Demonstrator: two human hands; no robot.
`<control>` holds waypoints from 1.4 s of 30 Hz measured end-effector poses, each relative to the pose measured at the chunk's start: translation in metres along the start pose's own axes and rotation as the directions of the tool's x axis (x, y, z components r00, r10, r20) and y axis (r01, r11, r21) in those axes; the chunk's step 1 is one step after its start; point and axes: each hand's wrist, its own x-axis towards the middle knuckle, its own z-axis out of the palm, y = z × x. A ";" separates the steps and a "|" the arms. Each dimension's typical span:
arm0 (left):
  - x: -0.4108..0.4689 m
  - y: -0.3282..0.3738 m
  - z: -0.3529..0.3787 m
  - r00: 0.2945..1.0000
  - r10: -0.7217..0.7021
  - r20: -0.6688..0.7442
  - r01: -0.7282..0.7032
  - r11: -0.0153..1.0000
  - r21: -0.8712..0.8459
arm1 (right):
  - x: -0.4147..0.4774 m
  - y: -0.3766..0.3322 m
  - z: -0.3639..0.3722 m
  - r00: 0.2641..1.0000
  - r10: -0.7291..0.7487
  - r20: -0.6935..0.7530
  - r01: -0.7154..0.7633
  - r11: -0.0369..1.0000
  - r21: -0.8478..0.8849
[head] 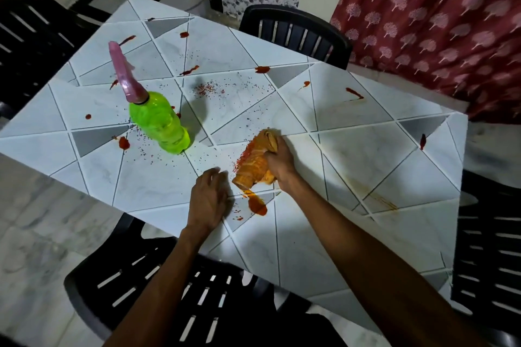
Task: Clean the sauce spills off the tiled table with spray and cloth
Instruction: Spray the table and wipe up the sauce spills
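Right hand (277,159), centre of frame: fingers clamped around a bunched orange cloth (255,162), pressing it onto the tiled desk (352,149). Red-orange crumbs are gathered along the cloth's left edge.

Left hand (208,197), just left of the cloth and not touching it: palm down on the desk, fingers spread apart, holding nothing.

Largest sauce spill (257,204) lies just below the cloth, between the two hands, orange-red and elongated. A faint orange smear (380,198) sits at right of centre, near the desk edge.

Spray bottle (158,118), left of centre: green body, pink trigger head pointing toward the upper left, standing on the desk well apart from both hands. It appears tilted; wide-angle lens, so actual lean cannot be judged.

Further red drops scattered over the upper half of the desk, e.g. one blob (262,69) at upper centre and one (124,143) left of the bottle. Fine dark and red specks around the bottle and mid-desk.

Black slatted chairs (296,34) on all sides. Red patterned curtain (437,22) at upper right.
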 end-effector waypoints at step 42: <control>-0.077 -0.004 0.029 0.990 0.142 0.008 -0.142 0.989 0.049 | -0.166 0.130 -0.065 0.905 0.096 -0.415 -0.065 0.994 0.089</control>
